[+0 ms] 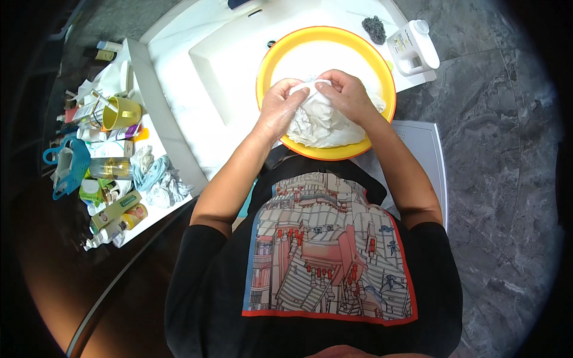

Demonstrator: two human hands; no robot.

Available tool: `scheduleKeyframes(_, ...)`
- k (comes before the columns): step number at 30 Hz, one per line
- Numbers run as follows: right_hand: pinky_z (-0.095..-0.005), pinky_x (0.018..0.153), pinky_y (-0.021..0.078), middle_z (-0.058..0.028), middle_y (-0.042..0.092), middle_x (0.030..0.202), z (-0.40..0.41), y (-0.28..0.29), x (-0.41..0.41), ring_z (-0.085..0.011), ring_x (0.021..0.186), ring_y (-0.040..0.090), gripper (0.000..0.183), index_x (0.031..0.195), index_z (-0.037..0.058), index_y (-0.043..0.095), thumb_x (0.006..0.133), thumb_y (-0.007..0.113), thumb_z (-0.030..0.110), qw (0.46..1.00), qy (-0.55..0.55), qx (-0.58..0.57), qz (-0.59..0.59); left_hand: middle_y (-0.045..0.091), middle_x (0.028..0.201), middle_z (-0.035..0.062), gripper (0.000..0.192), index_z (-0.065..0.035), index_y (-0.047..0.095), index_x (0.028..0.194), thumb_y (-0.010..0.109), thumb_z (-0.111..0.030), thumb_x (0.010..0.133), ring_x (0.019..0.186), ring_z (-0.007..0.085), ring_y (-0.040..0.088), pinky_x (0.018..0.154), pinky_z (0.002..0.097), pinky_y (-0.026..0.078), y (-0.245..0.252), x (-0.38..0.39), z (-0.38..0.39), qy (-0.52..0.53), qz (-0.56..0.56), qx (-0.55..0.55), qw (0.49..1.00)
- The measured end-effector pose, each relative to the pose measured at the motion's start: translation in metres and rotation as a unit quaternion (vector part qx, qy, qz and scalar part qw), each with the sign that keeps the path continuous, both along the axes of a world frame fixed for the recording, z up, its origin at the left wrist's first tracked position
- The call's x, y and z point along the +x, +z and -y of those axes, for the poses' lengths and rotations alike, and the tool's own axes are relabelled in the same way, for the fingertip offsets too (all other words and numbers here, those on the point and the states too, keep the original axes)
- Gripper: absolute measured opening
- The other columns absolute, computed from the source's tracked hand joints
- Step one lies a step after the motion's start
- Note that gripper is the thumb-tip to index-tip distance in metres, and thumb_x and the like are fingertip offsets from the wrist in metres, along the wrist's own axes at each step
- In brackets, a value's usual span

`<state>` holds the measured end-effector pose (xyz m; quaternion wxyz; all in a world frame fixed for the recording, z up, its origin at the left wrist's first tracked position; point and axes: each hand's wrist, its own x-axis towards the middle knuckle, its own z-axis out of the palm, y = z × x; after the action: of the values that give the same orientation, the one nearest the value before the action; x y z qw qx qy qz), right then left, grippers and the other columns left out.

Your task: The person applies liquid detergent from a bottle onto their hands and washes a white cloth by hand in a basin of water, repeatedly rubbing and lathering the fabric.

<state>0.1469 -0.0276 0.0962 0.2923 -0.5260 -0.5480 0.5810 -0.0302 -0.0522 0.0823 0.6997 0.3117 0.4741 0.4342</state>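
A yellow basin (387, 85) with an orange rim stands at the front of a white sink. Wet white cloth (323, 120) lies bunched in its near part, and one fold is raised between my hands. My left hand (282, 105) pinches this fold between thumb and fingers on the left. From the right, my right hand (347, 94) grips the same fold, thumb on top, a short way from the left fingertips. Strong glare whitens the inside of the basin, so whether it holds water or suds cannot be told.
A white jug (412, 49) and a dark scouring pad (374, 29) stand right of the basin. The white sink (210, 80) extends left. Beyond it, a shelf (154, 103) holds a yellow mug (121, 113), bottles, boxes and crumpled cloths (156, 176). A grey tiled wall (488, 156) is at right.
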Motion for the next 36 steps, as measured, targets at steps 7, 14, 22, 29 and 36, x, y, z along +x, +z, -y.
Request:
scheduleKeyframes(7,-0.0251,0.066,0.0458,-0.0037,0.063,0.078,0.005,0.02,-0.005,-0.0098,0.071,0.057,0.016,0.096,0.0029,0.061,0.085,0.063,0.014,0.977,0.077,0.148,0.136,0.062,0.08,0.0016,0.014,-0.0009,0.059,0.1,0.06,-0.008,0.088,0.066,0.0053,0.056,0.059,0.0186,0.046,0.001,-0.006,0.005,-0.008,-0.091,0.032,0.995)
scheduleKeyframes(14,-0.0386,0.066,0.0482,-0.0165,0.061,0.077,0.012,0.012,-0.019,-0.0343,0.073,0.061,0.011,0.087,0.0036,0.056,0.082,0.06,0.012,0.932,0.064,0.316,0.166,0.06,0.08,-0.002,0.008,-0.0022,0.061,0.094,0.059,-0.006,0.087,0.066,0.0028,0.052,0.058,0.018,0.043,-0.016,-0.007,0.007,-0.041,-0.153,0.127,0.979)
scheduleKeyframes(22,-0.0407,0.066,0.0469,-0.0194,0.06,0.078,0.03,0.008,-0.016,-0.0374,0.076,0.06,0.007,0.09,0.0022,0.055,0.085,0.054,0.007,0.928,0.037,0.325,0.178,0.059,0.08,-0.0033,0.006,-0.0033,0.062,0.091,0.059,-0.006,0.086,0.066,0.0016,0.049,0.058,0.0168,0.039,-0.008,0.003,0.009,-0.047,-0.19,0.095,0.976)
scheduleKeyframes(29,-0.0464,0.066,0.0462,-0.0191,0.059,0.076,0.034,0.004,-0.012,-0.0396,0.074,0.059,0.01,0.089,0.0044,0.054,0.087,0.052,0.014,0.933,-0.007,0.311,0.181,0.056,0.076,-0.0043,0.006,-0.0036,0.059,0.091,0.058,-0.007,0.086,0.065,0.0016,0.047,0.057,0.0174,0.039,0.002,0.015,0.011,-0.033,-0.16,0.049,0.985)
scheduleKeyframes(36,-0.0448,0.064,0.0466,-0.019,0.058,0.076,0.042,0.008,-0.018,-0.0382,0.072,0.058,0.007,0.089,0.0043,0.053,0.086,0.052,0.011,0.921,-0.034,0.346,0.176,0.054,0.075,-0.0046,0.004,-0.0041,0.058,0.089,0.056,-0.005,0.086,0.061,0.0013,0.045,0.053,0.017,0.036,-0.003,0.018,0.011,-0.013,-0.155,0.06,0.986)
